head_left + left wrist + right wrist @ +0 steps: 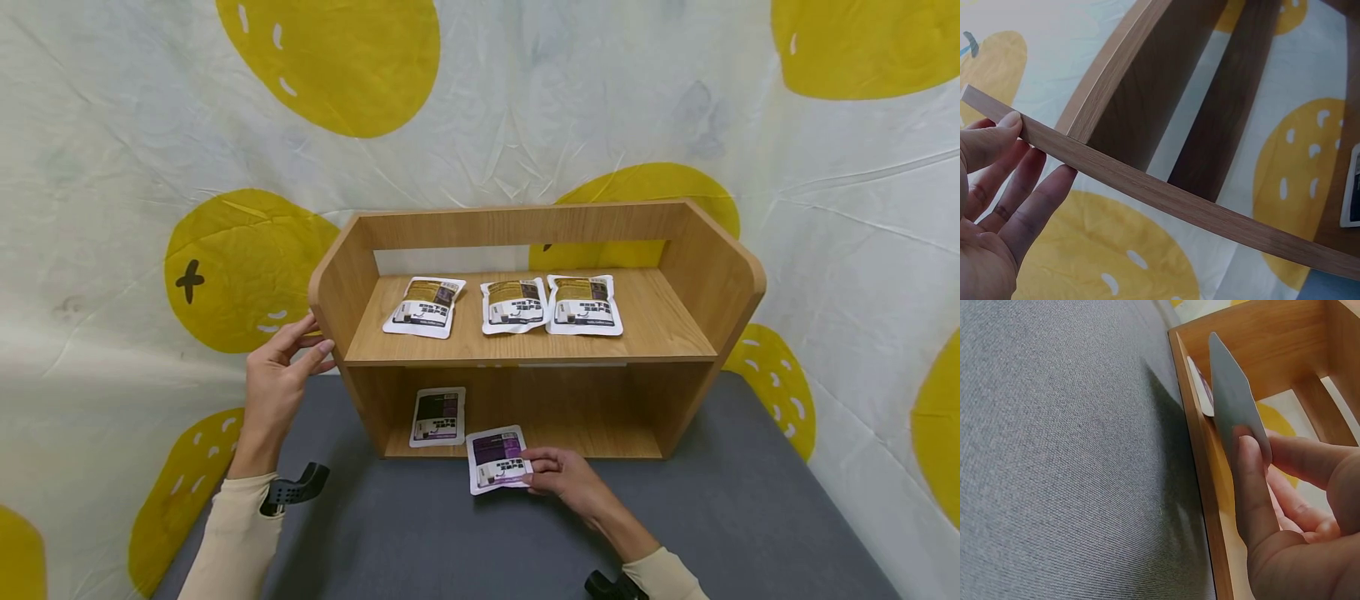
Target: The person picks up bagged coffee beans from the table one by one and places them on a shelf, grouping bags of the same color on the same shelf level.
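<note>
In the head view my right hand [568,483] pinches a white pouch with a purple label [498,460] by its right edge, in front of the shelf's lower level. Seen from the right wrist, thumb and fingers press the two faces of the pouch [1235,400], its plain back toward the camera. My left hand [279,379] grips the left side panel of the wooden shelf [525,364]. The left wrist view has its thumb [1010,120] on the panel edge and the other fingers underneath. Another purple-label pouch [438,417] leans inside the lower level at the left.
On the upper level lie pouches with brown labels: one at the left [424,307], one in the middle [514,306], one right beside it [584,305]. The shelf stands on a grey cloth-covered table [465,550] against a white curtain [480,150] printed with yellow shapes.
</note>
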`<action>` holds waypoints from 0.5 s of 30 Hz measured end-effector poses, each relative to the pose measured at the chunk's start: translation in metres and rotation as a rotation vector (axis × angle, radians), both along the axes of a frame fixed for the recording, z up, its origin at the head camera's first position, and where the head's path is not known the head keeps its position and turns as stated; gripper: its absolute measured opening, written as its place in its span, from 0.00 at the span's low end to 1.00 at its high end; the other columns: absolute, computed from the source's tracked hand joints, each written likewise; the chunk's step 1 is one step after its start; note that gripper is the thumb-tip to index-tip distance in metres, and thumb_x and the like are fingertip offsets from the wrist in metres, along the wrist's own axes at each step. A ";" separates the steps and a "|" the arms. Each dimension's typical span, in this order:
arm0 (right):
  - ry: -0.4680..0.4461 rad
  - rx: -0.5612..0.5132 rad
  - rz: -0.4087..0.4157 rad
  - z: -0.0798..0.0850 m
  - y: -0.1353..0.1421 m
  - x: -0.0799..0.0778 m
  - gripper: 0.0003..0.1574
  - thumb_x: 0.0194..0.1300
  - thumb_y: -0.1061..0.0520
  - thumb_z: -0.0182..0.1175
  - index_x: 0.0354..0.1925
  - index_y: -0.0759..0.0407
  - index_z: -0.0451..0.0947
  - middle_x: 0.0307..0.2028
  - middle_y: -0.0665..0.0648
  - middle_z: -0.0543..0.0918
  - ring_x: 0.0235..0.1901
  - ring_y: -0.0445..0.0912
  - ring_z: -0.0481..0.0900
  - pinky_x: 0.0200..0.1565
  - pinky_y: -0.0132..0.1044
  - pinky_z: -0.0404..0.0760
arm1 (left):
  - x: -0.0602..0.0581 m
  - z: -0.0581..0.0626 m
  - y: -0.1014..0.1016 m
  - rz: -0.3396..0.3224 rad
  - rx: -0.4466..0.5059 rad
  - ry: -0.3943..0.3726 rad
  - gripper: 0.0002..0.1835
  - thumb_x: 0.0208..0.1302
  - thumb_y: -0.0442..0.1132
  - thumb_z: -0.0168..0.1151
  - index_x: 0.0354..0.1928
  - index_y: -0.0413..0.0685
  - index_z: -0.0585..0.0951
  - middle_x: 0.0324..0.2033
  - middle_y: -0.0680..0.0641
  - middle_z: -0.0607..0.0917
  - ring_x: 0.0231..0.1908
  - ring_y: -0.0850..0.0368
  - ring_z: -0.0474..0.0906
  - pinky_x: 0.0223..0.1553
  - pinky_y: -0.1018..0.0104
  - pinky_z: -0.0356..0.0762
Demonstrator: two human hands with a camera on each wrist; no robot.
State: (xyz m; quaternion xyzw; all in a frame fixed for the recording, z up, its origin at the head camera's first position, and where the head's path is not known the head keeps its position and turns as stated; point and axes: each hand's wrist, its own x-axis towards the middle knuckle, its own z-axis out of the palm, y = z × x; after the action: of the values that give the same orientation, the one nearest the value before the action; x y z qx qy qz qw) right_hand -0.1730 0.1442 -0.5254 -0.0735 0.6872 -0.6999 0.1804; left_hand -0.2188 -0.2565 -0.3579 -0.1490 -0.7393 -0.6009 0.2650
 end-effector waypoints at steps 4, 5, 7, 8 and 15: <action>-0.004 0.020 -0.022 0.001 0.001 -0.001 0.31 0.66 0.68 0.66 0.63 0.81 0.69 0.45 0.68 0.84 0.39 0.45 0.83 0.43 0.36 0.90 | 0.000 0.000 0.000 0.001 -0.004 -0.005 0.26 0.66 0.27 0.66 0.65 0.49 0.80 0.51 0.46 0.83 0.46 0.57 0.85 0.38 0.64 0.89; -0.004 0.024 -0.025 0.001 0.002 -0.001 0.31 0.66 0.68 0.66 0.63 0.81 0.69 0.45 0.69 0.84 0.39 0.45 0.83 0.43 0.35 0.90 | 0.000 0.000 0.000 0.001 -0.004 -0.006 0.26 0.66 0.27 0.66 0.65 0.49 0.80 0.51 0.46 0.83 0.46 0.57 0.85 0.38 0.64 0.89; -0.003 0.031 -0.033 0.001 0.002 -0.001 0.31 0.66 0.68 0.66 0.63 0.81 0.69 0.46 0.69 0.84 0.39 0.45 0.83 0.42 0.32 0.89 | 0.000 0.000 0.000 -0.003 -0.001 -0.006 0.26 0.66 0.27 0.66 0.65 0.48 0.80 0.51 0.46 0.83 0.46 0.57 0.85 0.38 0.64 0.89; -0.002 0.032 -0.035 0.000 0.002 -0.001 0.31 0.66 0.68 0.65 0.63 0.81 0.69 0.46 0.70 0.84 0.39 0.45 0.83 0.42 0.32 0.89 | 0.000 0.000 0.000 -0.004 0.001 -0.005 0.26 0.66 0.27 0.66 0.65 0.48 0.80 0.51 0.46 0.83 0.46 0.57 0.85 0.37 0.64 0.89; 0.008 0.045 -0.048 -0.003 0.001 0.000 0.29 0.66 0.68 0.66 0.61 0.81 0.70 0.42 0.67 0.86 0.37 0.43 0.83 0.42 0.33 0.89 | 0.000 0.000 -0.002 -0.018 0.014 -0.014 0.25 0.65 0.27 0.67 0.65 0.46 0.80 0.51 0.47 0.84 0.45 0.56 0.84 0.37 0.63 0.89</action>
State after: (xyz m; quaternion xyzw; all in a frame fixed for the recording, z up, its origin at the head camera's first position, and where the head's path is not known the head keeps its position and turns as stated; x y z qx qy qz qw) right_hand -0.1733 0.1448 -0.5285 -0.0558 0.7052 -0.6879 0.1624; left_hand -0.2188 -0.2581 -0.3575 -0.1498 -0.7356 -0.6093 0.2554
